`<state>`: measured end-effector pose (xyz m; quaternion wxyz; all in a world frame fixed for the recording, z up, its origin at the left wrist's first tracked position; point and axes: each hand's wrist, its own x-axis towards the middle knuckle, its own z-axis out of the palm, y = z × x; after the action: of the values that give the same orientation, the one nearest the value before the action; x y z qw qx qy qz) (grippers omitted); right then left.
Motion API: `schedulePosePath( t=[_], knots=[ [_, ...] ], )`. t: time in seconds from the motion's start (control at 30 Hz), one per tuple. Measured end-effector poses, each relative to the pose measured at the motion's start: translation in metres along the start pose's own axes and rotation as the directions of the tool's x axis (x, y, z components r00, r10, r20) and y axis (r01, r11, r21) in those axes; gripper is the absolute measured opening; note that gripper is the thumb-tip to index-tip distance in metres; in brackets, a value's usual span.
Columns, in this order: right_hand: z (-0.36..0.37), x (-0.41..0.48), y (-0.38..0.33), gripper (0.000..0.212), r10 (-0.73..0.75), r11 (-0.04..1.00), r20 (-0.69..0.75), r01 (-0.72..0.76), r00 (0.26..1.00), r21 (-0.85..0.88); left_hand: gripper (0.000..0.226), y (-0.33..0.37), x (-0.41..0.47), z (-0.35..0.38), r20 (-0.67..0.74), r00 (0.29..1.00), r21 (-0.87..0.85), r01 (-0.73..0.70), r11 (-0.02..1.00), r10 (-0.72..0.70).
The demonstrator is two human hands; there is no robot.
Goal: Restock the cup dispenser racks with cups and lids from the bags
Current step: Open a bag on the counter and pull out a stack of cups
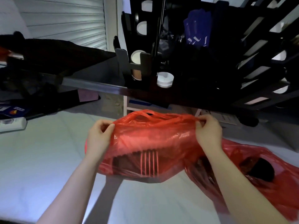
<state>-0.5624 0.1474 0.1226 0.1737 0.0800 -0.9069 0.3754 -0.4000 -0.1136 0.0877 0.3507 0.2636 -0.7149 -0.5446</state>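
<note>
Bag (150, 143): thin red film, centre of view, held just above the white surface (48, 159); rack (139, 62) at 12 o'clock, well apart
Left hand (98, 136): pinches the bag mouth at its 9 o'clock edge
Right hand (208, 131): fingers curled on the mouth at its 3 o'clock edge
Contents: dark ribbed stack (148, 164) shows through the film; kind cannot be told
Handling: probably light; film soft, slippery, liable to tear; stack may shift
Hold: the handles or gathered rim, not the side film
Second bag (258, 172): at 4 o'clock, lying on the surface
</note>
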Motion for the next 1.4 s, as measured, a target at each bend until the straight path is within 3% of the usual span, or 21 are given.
schedulePosePath(
  t=[0.07, 0.17, 0.27, 0.33, 0.4, 0.5, 0.57, 0.67, 0.8, 0.9, 1.03, 1.17, 1.23, 1.3, 1.4],
  knots=[
    [0.002, -0.005, -0.008, 0.041, -0.057, 0.998, 0.079, 0.056, 0.995, 0.021, 0.024, 0.01, -0.001, 0.006, 0.052, 0.998, -0.045, -0.031, 0.999, 0.033],
    [0.009, -0.019, -0.026, 0.056, -0.306, 0.952, 0.115, 0.306, 0.945, 0.02, 0.024, 0.031, -0.001, 0.02, 0.094, 0.982, -0.048, -0.162, 0.986, 0.165],
    [0.017, -0.033, -0.036, 0.049, -0.465, 0.877, 0.197, 0.479, 0.863, -0.026, 0.021, 0.044, -0.003, 0.036, 0.281, 0.905, 0.073, -0.353, 0.933, 0.32],
    [0.018, -0.039, -0.037, 0.035, -0.518, 0.85, 0.202, 0.527, 0.831, 0.01, 0.023, 0.043, -0.004, 0.047, 0.45, 0.833, 0.233, -0.457, 0.858, 0.322],
    [0.016, -0.039, -0.034, 0.032, -0.54, 0.841, 0.182, 0.535, 0.822, 0.077, 0.016, 0.039, -0.001, 0.05, 0.508, 0.815, 0.403, -0.511, 0.759, 0.279],
    [0.004, -0.034, -0.021, 0.037, -0.528, 0.849, 0.219, 0.518, 0.82, 0.107, 0.04, 0.031, 0.004, 0.04, 0.474, 0.851, 0.579, -0.494, 0.649, 0.225],
    [-0.006, -0.032, -0.009, 0.032, -0.551, 0.83, 0.285, 0.551, 0.785, 0.086, 0.048, 0.029, 0.006, 0.031, 0.412, 0.871, 0.64, -0.486, 0.596, 0.268],
    [-0.021, -0.033, 0.008, 0.024, -0.567, 0.809, 0.36, 0.584, 0.741, 0.073, 0.054, 0.029, 0.007, 0.021, 0.285, 0.921, 0.683, -0.39, 0.618, 0.265],
    [-0.042, -0.027, 0.019, 0.028, -0.449, 0.875, 0.361, 0.484, 0.817, -0.007, 0.052, 0.026, -0.004, 0.009, 0.163, 0.965, 0.718, -0.26, 0.645, 0.207],
    [-0.054, -0.031, 0.023, 0.027, -0.487, 0.869, 0.318, 0.489, 0.814, 0.079, 0.047, 0.03, -0.017, 0.005, 0.138, 0.962, 0.643, -0.267, 0.718, 0.234],
    [-0.067, -0.048, 0.003, 0.06, -0.664, 0.745, 0.188, 0.624, 0.723, 0.234, 0.068, 0.042, -0.046, 0.005, 0.046, 0.944, 0.578, -0.291, 0.763, 0.326],
    [-0.061, -0.063, -0.028, 0.048, -0.844, 0.534, 0.089, 0.815, 0.528, 0.226, 0.089, 0.048, -0.083, 0.001, 0.056, 0.943, 0.507, -0.309, 0.804, 0.328],
    [-0.047, -0.065, -0.04, 0.046, -0.843, 0.519, 0.28, 0.831, 0.459, 0.199, 0.091, 0.045, -0.096, -0.005, 0.05, 0.958, 0.523, -0.266, 0.81, 0.283],
    [-0.031, -0.062, -0.043, 0.06, -0.719, 0.573, 0.543, 0.812, 0.434, 0.111, 0.095, 0.039, -0.111, -0.014, 0.027, 0.969, 0.559, -0.22, 0.799, 0.247],
    [-0.012, -0.052, -0.034, 0.072, -0.572, 0.534, 0.699, 0.842, 0.429, -0.08, 0.094, 0.032, -0.133, -0.034, 0.034, 0.98, 0.584, -0.177, 0.792, 0.194]
  ],
)
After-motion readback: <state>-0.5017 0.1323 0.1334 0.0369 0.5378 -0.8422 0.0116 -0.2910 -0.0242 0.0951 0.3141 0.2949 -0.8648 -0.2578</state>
